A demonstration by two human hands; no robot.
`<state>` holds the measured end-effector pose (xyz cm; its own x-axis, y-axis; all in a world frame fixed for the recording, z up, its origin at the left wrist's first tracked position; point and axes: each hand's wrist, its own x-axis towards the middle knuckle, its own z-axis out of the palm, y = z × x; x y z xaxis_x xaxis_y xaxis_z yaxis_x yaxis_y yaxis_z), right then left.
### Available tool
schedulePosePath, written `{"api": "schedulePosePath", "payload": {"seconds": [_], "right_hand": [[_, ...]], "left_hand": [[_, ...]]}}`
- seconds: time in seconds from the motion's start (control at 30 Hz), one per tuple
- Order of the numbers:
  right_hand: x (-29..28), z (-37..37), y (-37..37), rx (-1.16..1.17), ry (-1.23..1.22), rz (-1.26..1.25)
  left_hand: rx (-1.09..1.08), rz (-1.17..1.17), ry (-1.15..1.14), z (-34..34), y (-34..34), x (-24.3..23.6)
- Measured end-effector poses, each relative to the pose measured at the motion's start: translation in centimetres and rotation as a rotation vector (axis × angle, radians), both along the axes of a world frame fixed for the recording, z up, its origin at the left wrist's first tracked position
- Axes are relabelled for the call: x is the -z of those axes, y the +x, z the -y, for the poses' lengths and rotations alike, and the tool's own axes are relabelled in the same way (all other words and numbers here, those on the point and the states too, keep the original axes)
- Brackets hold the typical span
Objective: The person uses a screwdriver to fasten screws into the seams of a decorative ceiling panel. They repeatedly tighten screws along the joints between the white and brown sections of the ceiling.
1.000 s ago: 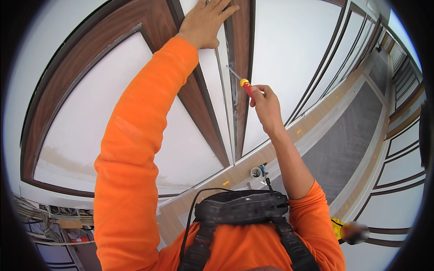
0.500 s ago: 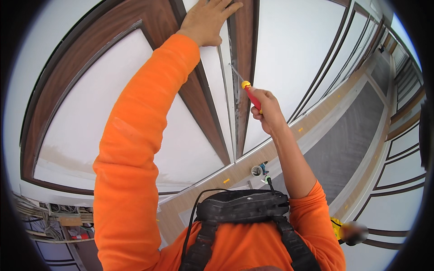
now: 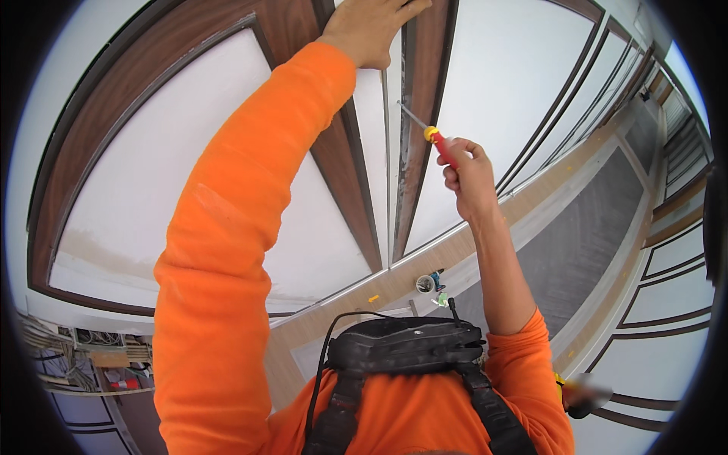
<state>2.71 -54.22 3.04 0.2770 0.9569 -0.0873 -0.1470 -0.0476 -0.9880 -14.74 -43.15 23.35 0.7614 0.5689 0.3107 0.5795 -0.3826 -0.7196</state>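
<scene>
My left hand (image 3: 368,34) rests open on the panelled wall at top centre, fingers spread over brown wood trim (image 3: 337,152) and a narrow white strip (image 3: 370,129). Below and right of it, my right hand (image 3: 470,178) is closed around the red-and-yellow handle of a screwdriver (image 3: 442,144). The metal shaft slants up-left, its tip at the dark, scuffed edge of a vertical wood trim piece (image 3: 417,91), just below my left hand. Large white panels (image 3: 493,91) sit on both sides of the trim.
On the pale floor edge (image 3: 345,303) stand a round container (image 3: 425,283) and a blue-black drill (image 3: 438,277). A grey corridor floor (image 3: 561,243) runs right. Cables (image 3: 64,349) are bundled at lower left. A partly blurred person in yellow (image 3: 563,390) shows at lower right.
Both hands and the screwdriver sit slightly higher and farther right in the picture, as the whole wall view has shifted a little. Both hands keep their holds.
</scene>
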Motion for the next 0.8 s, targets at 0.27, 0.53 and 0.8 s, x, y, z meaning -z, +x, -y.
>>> {"api": "schedulePosePath", "payload": {"seconds": [0.27, 0.53, 0.8], "right_hand": [[2.1, 0.1, 0.3, 0.257, 0.571, 1.265], [2.8, 0.4, 0.6, 0.089, 0.437, 0.782], [0.9, 0.5, -1.7, -0.186, -0.105, -0.006]], "left_hand": [[0.022, 0.002, -0.003, 0.5, 0.0, -0.2], [0.019, 0.006, 0.041, 0.2, 0.2, 0.2], [0.012, 0.002, 0.086, -0.1, 0.2, 0.6]]}}
